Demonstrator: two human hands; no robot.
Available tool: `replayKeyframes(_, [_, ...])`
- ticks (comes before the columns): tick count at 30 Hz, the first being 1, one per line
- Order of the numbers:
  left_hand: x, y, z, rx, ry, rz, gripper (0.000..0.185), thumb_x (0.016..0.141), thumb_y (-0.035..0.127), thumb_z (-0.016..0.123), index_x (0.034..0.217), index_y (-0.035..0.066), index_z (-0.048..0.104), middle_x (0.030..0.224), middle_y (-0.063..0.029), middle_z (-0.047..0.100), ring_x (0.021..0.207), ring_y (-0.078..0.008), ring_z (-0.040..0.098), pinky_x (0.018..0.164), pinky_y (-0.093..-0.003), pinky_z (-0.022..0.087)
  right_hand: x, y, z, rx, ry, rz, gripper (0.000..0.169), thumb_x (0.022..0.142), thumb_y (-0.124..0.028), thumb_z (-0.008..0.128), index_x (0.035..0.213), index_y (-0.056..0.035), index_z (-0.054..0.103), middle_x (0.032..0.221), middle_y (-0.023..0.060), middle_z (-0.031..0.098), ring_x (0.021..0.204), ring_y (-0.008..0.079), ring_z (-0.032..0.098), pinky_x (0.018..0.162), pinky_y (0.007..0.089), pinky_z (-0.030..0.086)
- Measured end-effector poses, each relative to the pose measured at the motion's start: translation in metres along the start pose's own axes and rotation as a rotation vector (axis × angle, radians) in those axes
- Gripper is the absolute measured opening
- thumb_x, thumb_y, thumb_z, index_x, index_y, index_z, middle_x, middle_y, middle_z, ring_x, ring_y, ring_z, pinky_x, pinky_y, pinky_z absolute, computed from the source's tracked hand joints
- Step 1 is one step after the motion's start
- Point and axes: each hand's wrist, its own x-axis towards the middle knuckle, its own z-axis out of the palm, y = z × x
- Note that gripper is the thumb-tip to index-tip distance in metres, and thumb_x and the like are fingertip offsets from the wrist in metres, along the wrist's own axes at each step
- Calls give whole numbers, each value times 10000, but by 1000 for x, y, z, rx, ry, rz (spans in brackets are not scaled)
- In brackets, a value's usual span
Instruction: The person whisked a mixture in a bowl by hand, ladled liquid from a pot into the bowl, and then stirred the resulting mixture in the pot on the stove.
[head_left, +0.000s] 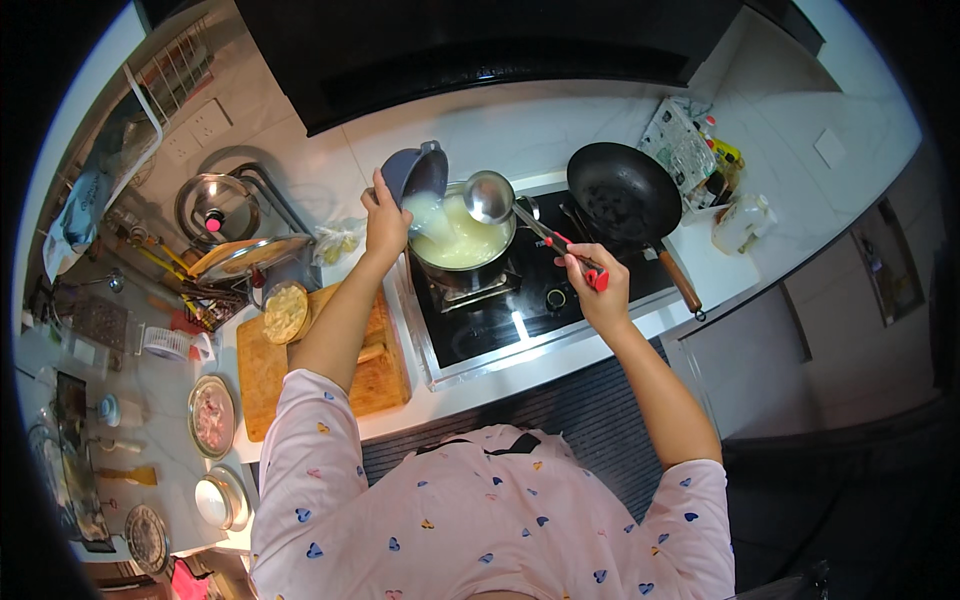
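My left hand (386, 225) grips a dark grey-blue bowl (415, 171), tipped over the left rim of a metal pot (457, 274). Pale, cloudy liquid (424, 214) runs from the bowl into the pot. Inside the pot is a pale yellow-green liquid (466, 241). My right hand (601, 286) holds a metal ladle (489, 197) by its black and red handle. The ladle's round head is over the pot's right side, hiding part of the rim. Beneath the pot is the left burner of a black glass gas hob (487, 326).
A black wok (624, 191) with a wooden handle sits on the right burner. Left lies a wooden cutting board (262, 382) bearing a bowl of pale yellow pieces (285, 315). A plate of raw meat (211, 416) stands further left. A range hood (480, 52) overhangs the back.
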Motion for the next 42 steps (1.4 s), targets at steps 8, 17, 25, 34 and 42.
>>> replayKeyframes(8, [0, 32, -23, 127, 29, 396, 895, 696, -41, 642, 1441, 119, 171, 1321, -227, 289, 1148, -414, 439, 931, -397, 439, -5, 10, -16, -181, -185, -285, 198, 746, 64, 668, 929, 8, 618, 868, 130, 626, 768, 215, 643, 676, 280, 514])
replayKeyframes(17, [5, 50, -25, 372, 78, 790, 747, 765, 7, 599, 1411, 221, 290, 1279, -185, 357, 1173, -380, 414, 868, -408, 489, -8, 18, -21, -408, -615, -439, 213, 747, -53, 603, 952, -105, 577, 952, 100, 548, 808, 279, 607, 656, 351, 504])
replayKeyframes(25, [-10, 45, 3, -82, 174, -34, 868, 752, 45, 607, 1444, 86, 83, 1291, -295, 283, 1107, -456, 456, 937, -421, 417, -2, 48, -1, -526, -809, -527, 158, 751, -58, 568, 896, -119, 552, 892, 101, 511, 805, 280, 589, 634, 373, 490])
replayKeyframes(34, [-102, 22, 7, -1091, 275, -627, 454, 835, 1, 493, 1228, 103, 290, 1171, -174, 465, 871, -304, 613, 583, -428, 580, -1, 81, 15, -446, -866, -500, 299, 724, -16, 601, 1007, -112, 608, 1098, 136, 529, 962, 311, 571, 800, 354, 479])
replayKeyframes(42, [-249, 25, -32, -1198, 441, -823, 495, 865, 57, 459, 1315, 74, 252, 1133, -229, 498, 851, -318, 627, 651, -393, 590, -69, 99, 24, -157, -395, 13, 669, 703, 81, 640, 1306, -46, 380, 1213, 167, 489, 986, 282, 581, 834, 354, 470])
